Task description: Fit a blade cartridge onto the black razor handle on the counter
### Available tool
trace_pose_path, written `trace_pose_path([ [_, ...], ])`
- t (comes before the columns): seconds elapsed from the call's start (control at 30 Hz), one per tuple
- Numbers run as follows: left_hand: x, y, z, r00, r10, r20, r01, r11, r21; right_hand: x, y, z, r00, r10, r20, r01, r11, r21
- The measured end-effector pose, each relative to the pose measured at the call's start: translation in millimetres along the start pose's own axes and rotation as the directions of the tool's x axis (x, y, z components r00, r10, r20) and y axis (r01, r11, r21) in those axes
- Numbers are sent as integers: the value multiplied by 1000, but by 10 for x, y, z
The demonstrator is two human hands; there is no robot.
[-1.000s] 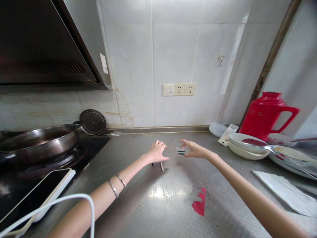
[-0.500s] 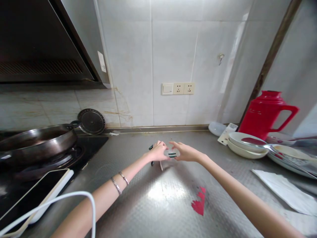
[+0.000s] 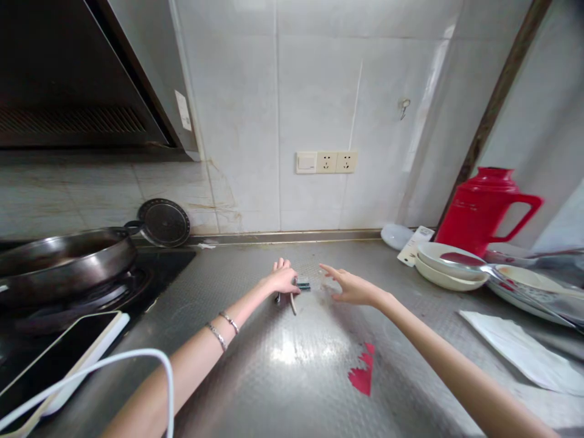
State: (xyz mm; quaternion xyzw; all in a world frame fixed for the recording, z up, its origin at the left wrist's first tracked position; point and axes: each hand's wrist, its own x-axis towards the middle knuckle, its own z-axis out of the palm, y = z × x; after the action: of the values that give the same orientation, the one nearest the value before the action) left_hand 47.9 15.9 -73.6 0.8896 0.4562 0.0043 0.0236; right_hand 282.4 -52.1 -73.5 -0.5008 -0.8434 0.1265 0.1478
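My left hand (image 3: 281, 280) is low over the middle of the steel counter, its fingers curled over something mostly hidden beneath the palm. Out from under it come a thin beige strip (image 3: 292, 303) and a small dark, shiny end (image 3: 277, 297). Against its thumb side lies a small dark-green banded piece (image 3: 303, 285), too small to name. To the right, my right hand (image 3: 353, 287) hovers with fingers and thumb apart and nothing between them. A gap separates it from the green piece.
A pan (image 3: 68, 261) sits on the stove at left, near a phone-like device (image 3: 86, 347) and white cable (image 3: 150, 354). Stacked bowls (image 3: 444, 277), a red thermos (image 3: 479, 210) and a white paper (image 3: 515, 347) are at right. A torn red patch (image 3: 364, 371) marks the counter.
My right hand has moved right, away from the pale, translucent, green-striped thing that was between both hands. The green piece now shows lower, beside my left hand. The whole view has shifted slightly.
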Motion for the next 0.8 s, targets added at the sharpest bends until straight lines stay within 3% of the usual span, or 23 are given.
trace_pose_path([
  [0.23,16,-27,6,1000,-12,12,12,1000,-7,-21,13,38,999,11,41,-13,999,33],
  [0.57,-21,-6,-23,1000,1,25,0,999,-34,51,126,82,999,35,-12,-35,999,39],
  [0.7,-74,-67,-47,998,-1,-70,-4,998,-65,102,298,144,995,62,-74,-62,998,4],
  [0.8,-149,-272,-37,979,-61,-197,41,993,-109,141,541,192,985,75,-156,-91,991,-96],
])
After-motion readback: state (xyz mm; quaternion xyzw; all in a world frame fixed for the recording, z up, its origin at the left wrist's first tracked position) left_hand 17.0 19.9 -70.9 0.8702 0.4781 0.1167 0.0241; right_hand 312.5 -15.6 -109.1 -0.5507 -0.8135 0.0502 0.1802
